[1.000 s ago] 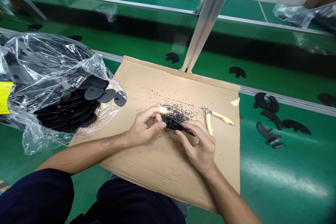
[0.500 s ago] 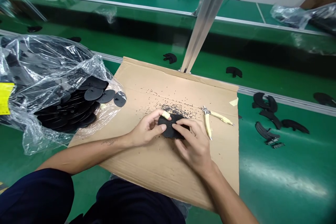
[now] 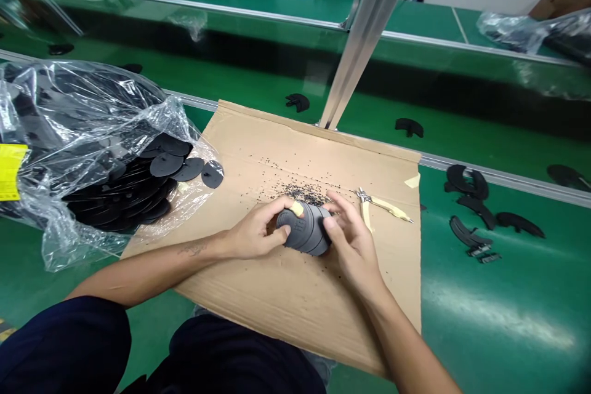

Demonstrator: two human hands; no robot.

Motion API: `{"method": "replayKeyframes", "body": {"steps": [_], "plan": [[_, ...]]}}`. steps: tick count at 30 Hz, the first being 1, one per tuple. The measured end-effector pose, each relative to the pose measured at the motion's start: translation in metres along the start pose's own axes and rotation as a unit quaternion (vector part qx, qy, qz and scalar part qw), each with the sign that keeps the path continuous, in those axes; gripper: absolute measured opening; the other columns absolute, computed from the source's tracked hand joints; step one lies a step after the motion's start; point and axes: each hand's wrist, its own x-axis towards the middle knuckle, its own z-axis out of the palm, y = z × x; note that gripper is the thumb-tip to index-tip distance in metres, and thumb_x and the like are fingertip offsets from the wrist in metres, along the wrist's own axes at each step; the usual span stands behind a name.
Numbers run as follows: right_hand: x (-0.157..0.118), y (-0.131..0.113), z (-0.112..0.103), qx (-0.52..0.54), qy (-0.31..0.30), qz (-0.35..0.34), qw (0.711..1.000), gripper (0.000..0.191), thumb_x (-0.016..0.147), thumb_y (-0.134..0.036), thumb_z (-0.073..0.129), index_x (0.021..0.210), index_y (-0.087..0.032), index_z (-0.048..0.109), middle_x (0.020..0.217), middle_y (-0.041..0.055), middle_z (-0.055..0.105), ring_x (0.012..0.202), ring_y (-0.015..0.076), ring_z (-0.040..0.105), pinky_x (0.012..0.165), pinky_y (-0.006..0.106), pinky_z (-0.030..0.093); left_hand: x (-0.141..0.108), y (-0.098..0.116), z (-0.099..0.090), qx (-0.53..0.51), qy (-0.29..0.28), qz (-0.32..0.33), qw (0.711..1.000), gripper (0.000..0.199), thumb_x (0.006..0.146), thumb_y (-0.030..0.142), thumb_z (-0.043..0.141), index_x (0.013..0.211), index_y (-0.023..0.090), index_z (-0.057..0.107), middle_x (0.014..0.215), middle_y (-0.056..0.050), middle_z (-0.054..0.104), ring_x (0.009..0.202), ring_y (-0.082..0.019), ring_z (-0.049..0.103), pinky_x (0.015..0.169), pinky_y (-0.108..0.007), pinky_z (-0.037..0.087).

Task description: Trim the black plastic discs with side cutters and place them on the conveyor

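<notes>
The left hand and right hand grip a stack of black discs from opposite sides, over the cardboard sheet at lower centre. Tape wraps one left finger. Black granules lie scattered just behind the stack. Yellow-handled side cutters lie to the right. At left, a clear plastic bag bears a yellow label, its writing unreadable.

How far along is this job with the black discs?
Looks done: black crumbs already litter the cardboard sheet. In hand: the left hand and right hand hold a stack of black discs. Left: many more discs lie in the plastic bag.
</notes>
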Motion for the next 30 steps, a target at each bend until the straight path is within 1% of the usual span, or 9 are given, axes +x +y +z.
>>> {"method": "replayKeyframes", "body": {"steps": [3, 6, 9, 11, 14, 16, 18, 25, 30], "plan": [[0.0, 0.001, 0.003, 0.065, -0.051, 0.05, 0.995, 0.032, 0.091, -0.04, 0.064, 0.119, -0.025, 0.061, 0.101, 0.0051, 0.07, 0.086, 0.0183, 0.069, 0.077, 0.033, 0.06, 0.0, 0.001, 0.002, 0.052, 0.003, 0.027, 0.998, 0.02, 0.094, 0.021, 0.054, 0.114, 0.019, 0.057, 0.1, -0.006, 0.067, 0.088, -0.017, 0.064, 0.077, -0.028, 0.054], [-0.001, 0.0, 0.005, 0.088, -0.032, 0.058, 0.994, 0.028, 0.087, -0.041, 0.069, 0.109, -0.025, 0.06, 0.096, 0.0027, 0.069, 0.082, 0.0168, 0.069, 0.07, 0.028, 0.059, 0.0, -0.001, 0.006, 0.024, 0.034, 0.011, 0.999, 0.035, 0.095, 0.022, 0.056, 0.129, 0.019, 0.049, 0.109, -0.009, 0.069, 0.092, -0.018, 0.069, 0.076, -0.027, 0.058], [-0.003, 0.0, 0.008, 0.077, -0.014, 0.049, 0.996, 0.027, 0.087, -0.04, 0.07, 0.105, -0.025, 0.057, 0.093, 0.0013, 0.066, 0.077, 0.0149, 0.068, 0.065, 0.025, 0.057, 0.0, -0.004, 0.007, 0.009, 0.063, -0.004, 0.998, 0.041, 0.096, 0.024, 0.057, 0.135, 0.016, 0.047, 0.108, -0.011, 0.072, 0.086, -0.016, 0.072, 0.071, -0.025, 0.061], [-0.003, 0.001, 0.01, 0.07, -0.012, 0.045, 0.996, 0.026, 0.087, -0.039, 0.069, 0.104, -0.025, 0.055, 0.093, 0.0011, 0.065, 0.076, 0.0145, 0.068, 0.065, 0.025, 0.057, 0.0, -0.004, 0.007, 0.053, 0.083, 0.024, 0.995, 0.038, 0.095, 0.024, 0.059, 0.131, 0.015, 0.054, 0.11, -0.011, 0.073, 0.089, -0.017, 0.073, 0.075, -0.026, 0.062], [-0.003, 0.003, 0.01, 0.063, -0.009, 0.043, 0.997, 0.024, 0.088, -0.036, 0.068, 0.104, -0.025, 0.054, 0.093, 0.0006, 0.065, 0.076, 0.0139, 0.068, 0.067, 0.025, 0.057, 0.002, -0.001, 0.004, 0.137, 0.105, 0.107, 0.979, 0.034, 0.094, 0.022, 0.061, 0.127, 0.016, 0.06, 0.114, -0.011, 0.074, 0.099, -0.019, 0.072, 0.085, -0.032, 0.061], [-0.003, 0.004, 0.01, 0.057, -0.002, 0.039, 0.998, 0.021, 0.088, -0.033, 0.068, 0.103, -0.025, 0.055, 0.092, 0.0, 0.064, 0.076, 0.0133, 0.067, 0.067, 0.025, 0.056, 0.005, 0.001, 0.003, 0.182, 0.1, 0.149, 0.967, 0.032, 0.094, 0.02, 0.06, 0.126, 0.016, 0.062, 0.111, -0.01, 0.075, 0.098, -0.018, 0.072, 0.086, -0.034, 0.06], [-0.002, 0.004, 0.009, 0.046, 0.0, 0.035, 0.998, 0.019, 0.088, -0.032, 0.068, 0.101, -0.025, 0.056, 0.092, 0.0001, 0.064, 0.076, 0.0134, 0.067, 0.067, 0.025, 0.056, 0.007, 0.002, 0.002, 0.206, 0.087, 0.167, 0.96, 0.032, 0.095, 0.017, 0.058, 0.128, 0.017, 0.061, 0.108, -0.009, 0.076, 0.092, -0.017, 0.071, 0.082, -0.034, 0.06], [-0.001, -0.001, 0.009, 0.04, -0.018, 0.032, 0.999, 0.017, 0.088, -0.031, 0.068, 0.101, -0.025, 0.058, 0.092, 0.001, 0.064, 0.081, 0.0154, 0.067, 0.073, 0.029, 0.057, 0.007, 0.001, 0.003, 0.19, 0.073, 0.185, 0.961, 0.037, 0.096, 0.013, 0.054, 0.133, 0.015, 0.058, 0.115, -0.012, 0.072, 0.106, -0.018, 0.068, 0.091, -0.035, 0.058], [-0.002, 0.002, 0.011, 0.022, -0.034, 0.019, 0.999, 0.018, 0.089, -0.035, 0.067, 0.103, -0.024, 0.063, 0.091, 0.0023, 0.069, 0.082, 0.0173, 0.068, 0.075, 0.031, 0.058, 0.004, -0.003, 0.006, 0.219, 0.051, 0.198, 0.954, 0.035, 0.096, 0.013, 0.054, 0.131, 0.014, 0.058, 0.114, -0.013, 0.071, 0.104, -0.02, 0.067, 0.087, -0.037, 0.059]]}}
